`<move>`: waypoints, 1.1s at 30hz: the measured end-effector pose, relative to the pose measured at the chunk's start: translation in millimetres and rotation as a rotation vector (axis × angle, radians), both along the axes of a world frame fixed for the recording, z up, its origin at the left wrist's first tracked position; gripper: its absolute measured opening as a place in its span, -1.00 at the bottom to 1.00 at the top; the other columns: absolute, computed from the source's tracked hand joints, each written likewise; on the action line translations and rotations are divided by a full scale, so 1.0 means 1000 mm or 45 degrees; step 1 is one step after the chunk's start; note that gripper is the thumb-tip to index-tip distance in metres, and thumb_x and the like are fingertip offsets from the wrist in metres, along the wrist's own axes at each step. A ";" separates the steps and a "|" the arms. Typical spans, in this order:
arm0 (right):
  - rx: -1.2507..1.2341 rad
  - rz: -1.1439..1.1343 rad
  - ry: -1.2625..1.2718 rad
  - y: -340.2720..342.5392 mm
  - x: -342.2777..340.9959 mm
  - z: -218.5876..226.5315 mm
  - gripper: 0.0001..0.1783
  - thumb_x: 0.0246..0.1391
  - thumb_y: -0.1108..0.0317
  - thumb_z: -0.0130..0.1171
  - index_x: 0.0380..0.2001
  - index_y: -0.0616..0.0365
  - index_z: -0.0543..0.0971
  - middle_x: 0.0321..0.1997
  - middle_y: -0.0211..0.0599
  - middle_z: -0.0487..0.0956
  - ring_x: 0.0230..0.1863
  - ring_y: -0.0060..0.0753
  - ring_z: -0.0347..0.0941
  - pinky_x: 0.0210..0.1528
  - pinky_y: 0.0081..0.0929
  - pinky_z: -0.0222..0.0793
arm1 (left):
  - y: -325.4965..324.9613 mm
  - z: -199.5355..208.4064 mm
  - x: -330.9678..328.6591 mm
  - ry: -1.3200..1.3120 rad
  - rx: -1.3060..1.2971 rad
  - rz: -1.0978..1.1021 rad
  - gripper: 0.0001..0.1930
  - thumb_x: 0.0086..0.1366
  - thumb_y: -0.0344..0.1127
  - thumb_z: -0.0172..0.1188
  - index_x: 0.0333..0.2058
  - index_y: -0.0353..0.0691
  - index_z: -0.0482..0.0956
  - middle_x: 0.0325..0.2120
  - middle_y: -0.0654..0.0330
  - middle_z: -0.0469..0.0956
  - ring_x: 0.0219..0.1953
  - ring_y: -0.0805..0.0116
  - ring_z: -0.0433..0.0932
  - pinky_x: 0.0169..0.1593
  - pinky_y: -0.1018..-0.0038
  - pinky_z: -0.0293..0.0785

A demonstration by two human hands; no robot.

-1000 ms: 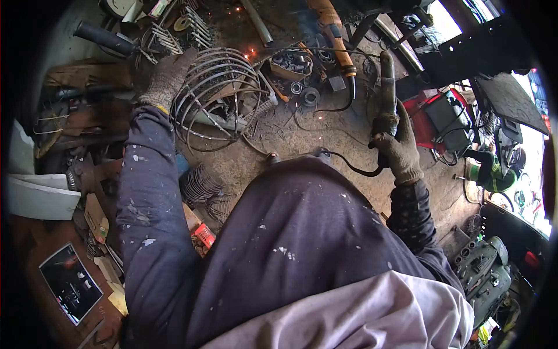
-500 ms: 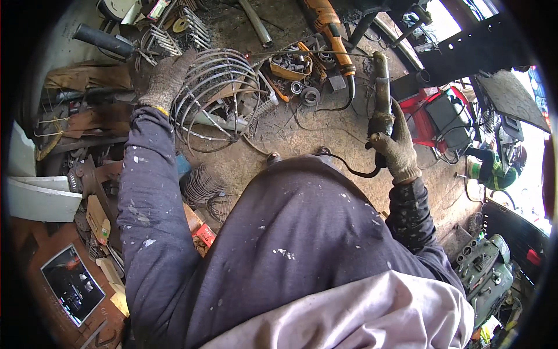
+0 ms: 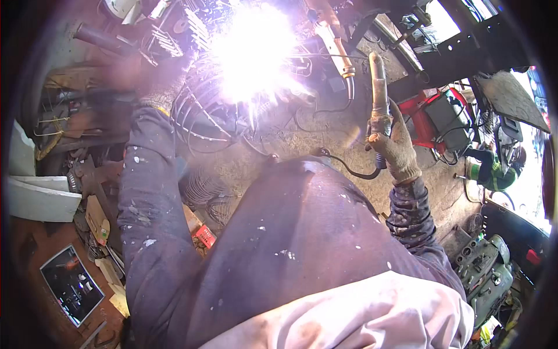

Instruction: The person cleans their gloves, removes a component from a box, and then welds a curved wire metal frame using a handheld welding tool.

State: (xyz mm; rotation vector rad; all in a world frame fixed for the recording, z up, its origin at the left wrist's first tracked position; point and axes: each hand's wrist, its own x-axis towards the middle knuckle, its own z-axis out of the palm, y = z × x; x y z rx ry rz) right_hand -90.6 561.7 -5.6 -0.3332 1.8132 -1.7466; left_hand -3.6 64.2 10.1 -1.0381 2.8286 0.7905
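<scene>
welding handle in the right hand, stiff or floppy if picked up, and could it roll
The welding handle is probably stiff: its barrel runs straight beyond the right hand. That barrel looks round, so it might roll when set down. The curving dark cable from its lower end would likely bend and drag.

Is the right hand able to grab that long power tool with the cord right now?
Probably not as things stand: the right hand is wrapped around the rod holder, so it isn't free. The power tool looks fairly near, but a blinding flare burns to its left.
</scene>
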 end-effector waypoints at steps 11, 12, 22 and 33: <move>-0.044 0.002 0.036 -0.004 0.004 0.005 -0.01 -0.10 0.34 0.36 0.39 0.17 0.12 -0.07 -0.41 0.43 -0.18 -0.58 0.41 -0.16 -0.54 0.45 | -0.012 -0.012 0.002 0.045 0.090 -0.009 -0.24 0.32 0.34 -0.07 -0.09 -0.37 0.63 -0.21 -0.02 0.66 -0.16 0.15 0.58 0.03 0.24 0.39; -0.043 0.000 0.038 -0.005 0.006 0.007 -0.01 -0.10 0.34 0.36 0.39 0.17 0.12 -0.07 -0.41 0.43 -0.18 -0.58 0.41 -0.16 -0.54 0.45 | -0.014 -0.015 0.001 0.046 0.101 -0.005 -0.24 0.32 0.34 -0.07 -0.09 -0.37 0.63 -0.20 -0.02 0.66 -0.16 0.15 0.58 0.03 0.24 0.39; -0.134 -0.185 0.043 0.004 0.007 -0.004 0.10 -0.16 0.29 0.44 0.42 0.13 0.06 -0.07 -0.28 0.44 -0.20 -0.50 0.45 -0.17 -0.47 0.48 | -0.003 0.000 -0.005 0.011 0.028 0.014 -0.30 0.27 0.32 0.10 -0.06 -0.30 0.65 -0.22 0.02 0.67 -0.15 0.08 0.61 0.00 0.24 0.44; -0.080 -0.195 -0.049 0.010 0.017 -0.004 0.08 -0.19 0.42 0.35 0.42 0.11 0.06 -0.08 -0.28 0.44 -0.20 -0.47 0.45 -0.15 -0.46 0.48 | 0.012 0.013 0.000 0.017 0.063 0.032 -0.28 0.28 0.34 0.02 -0.07 -0.30 0.66 -0.18 0.01 0.67 -0.15 0.13 0.61 0.04 0.29 0.41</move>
